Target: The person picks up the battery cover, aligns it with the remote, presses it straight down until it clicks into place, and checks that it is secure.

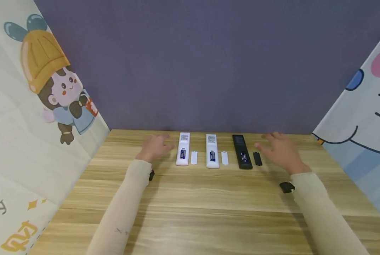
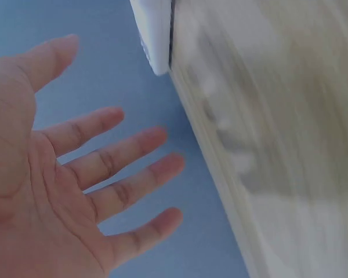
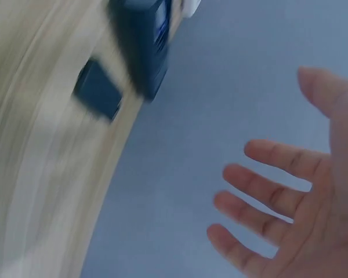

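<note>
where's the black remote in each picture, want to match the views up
Head: the black remote lies right of centre, left of the small black cover.
Left wrist: not in it.
Right wrist: near the top, left of centre, blurred.
Shared landmark: the wooden table, its edge against the blue-grey backdrop.

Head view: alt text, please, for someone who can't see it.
Two white remotes and a black remote lie back-up in a row on a wooden table, batteries showing, each with its loose cover to the right. The person's left hand and right hand, both empty, flank the row.
</note>
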`<move>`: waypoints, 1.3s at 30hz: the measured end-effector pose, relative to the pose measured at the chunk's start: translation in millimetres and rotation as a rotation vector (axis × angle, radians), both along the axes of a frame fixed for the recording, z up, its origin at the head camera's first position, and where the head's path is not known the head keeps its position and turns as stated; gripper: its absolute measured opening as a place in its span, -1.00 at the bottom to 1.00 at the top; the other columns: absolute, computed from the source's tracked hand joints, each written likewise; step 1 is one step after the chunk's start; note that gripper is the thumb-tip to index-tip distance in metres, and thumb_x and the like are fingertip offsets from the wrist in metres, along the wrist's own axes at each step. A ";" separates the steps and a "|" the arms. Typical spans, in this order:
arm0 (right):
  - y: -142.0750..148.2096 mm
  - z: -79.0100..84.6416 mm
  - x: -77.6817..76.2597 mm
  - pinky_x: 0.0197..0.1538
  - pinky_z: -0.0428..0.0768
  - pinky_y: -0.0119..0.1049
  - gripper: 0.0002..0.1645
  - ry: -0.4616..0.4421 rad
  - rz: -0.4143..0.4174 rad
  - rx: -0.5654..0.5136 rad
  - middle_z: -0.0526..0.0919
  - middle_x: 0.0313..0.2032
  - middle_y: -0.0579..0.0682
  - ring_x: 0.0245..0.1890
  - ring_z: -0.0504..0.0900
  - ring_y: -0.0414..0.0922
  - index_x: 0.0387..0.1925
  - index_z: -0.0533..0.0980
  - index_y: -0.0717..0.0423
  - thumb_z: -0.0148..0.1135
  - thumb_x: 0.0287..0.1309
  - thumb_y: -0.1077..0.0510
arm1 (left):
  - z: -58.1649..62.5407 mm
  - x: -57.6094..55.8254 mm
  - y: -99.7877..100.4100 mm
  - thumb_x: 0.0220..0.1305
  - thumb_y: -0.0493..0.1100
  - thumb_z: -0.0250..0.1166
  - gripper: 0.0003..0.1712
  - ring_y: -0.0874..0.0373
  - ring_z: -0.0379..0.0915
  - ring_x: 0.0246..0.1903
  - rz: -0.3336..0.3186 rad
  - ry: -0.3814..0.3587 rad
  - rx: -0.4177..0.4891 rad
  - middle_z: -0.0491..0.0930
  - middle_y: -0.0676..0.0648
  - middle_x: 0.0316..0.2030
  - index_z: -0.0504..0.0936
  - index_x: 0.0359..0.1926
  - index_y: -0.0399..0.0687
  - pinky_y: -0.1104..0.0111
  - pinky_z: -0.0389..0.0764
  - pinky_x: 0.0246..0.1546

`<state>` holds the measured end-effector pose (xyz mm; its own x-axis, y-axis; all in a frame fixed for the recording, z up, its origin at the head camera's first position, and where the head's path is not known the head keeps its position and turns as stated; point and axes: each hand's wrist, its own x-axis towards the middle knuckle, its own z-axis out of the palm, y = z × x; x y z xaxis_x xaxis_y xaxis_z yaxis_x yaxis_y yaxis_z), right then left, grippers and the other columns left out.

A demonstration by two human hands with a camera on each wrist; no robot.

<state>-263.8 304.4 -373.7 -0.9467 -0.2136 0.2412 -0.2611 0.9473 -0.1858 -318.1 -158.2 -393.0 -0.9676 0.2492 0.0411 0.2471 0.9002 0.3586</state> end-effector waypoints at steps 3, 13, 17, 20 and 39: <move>-17.3 2.4 7.4 0.09 0.56 0.29 -0.27 0.005 0.057 -0.015 0.63 0.16 0.32 0.10 0.61 0.31 0.24 0.53 0.22 0.07 0.45 -0.30 | -4.1 2.9 6.0 0.44 0.25 0.19 -0.26 -0.16 0.61 0.15 -0.011 -0.035 0.058 0.63 -0.24 0.22 0.42 0.43 -0.11 -0.10 0.56 0.21; -70.3 0.0 18.1 -0.32 0.62 -0.20 -0.56 -0.027 0.219 -0.098 0.76 -0.29 -0.08 -0.43 0.62 -0.26 0.08 0.63 0.09 0.24 0.41 -0.13 | -8.6 1.1 16.7 0.41 0.18 0.26 -0.35 0.02 0.70 -0.11 0.011 -0.028 0.134 0.77 -0.14 -0.07 0.53 0.33 -0.12 0.09 0.68 -0.06; -88.6 -2.7 19.3 -0.35 0.57 -0.26 -0.58 -0.094 0.250 -0.178 0.73 -0.35 -0.15 -0.47 0.56 -0.31 0.06 0.63 0.07 0.24 0.41 -0.13 | -11.7 -1.0 19.8 0.39 0.18 0.28 -0.38 0.03 0.65 -0.24 0.054 -0.040 0.175 0.78 -0.14 -0.19 0.57 0.29 -0.11 0.08 0.66 -0.06; -102.0 -3.9 19.9 -0.38 0.53 -0.28 -0.61 -0.136 0.264 -0.250 0.70 -0.37 -0.16 -0.47 0.54 -0.27 0.05 0.64 0.04 0.26 0.40 -0.12 | -14.1 -1.2 23.0 0.39 0.18 0.28 -0.38 -0.07 0.63 -0.10 0.106 -0.062 0.199 0.73 -0.19 -0.02 0.57 0.26 -0.13 0.01 0.61 0.06; -171.8 -5.9 1.4 -0.42 0.52 -0.30 -0.79 -0.112 0.323 -0.346 0.67 -0.45 -0.22 -0.50 0.54 -0.27 -0.10 0.67 -0.05 0.27 0.39 -0.03 | -18.4 -10.3 53.0 0.35 0.19 0.29 -0.46 -0.06 0.58 -0.13 0.226 -0.118 0.228 0.70 -0.17 -0.01 0.66 0.06 -0.16 0.09 0.56 -0.04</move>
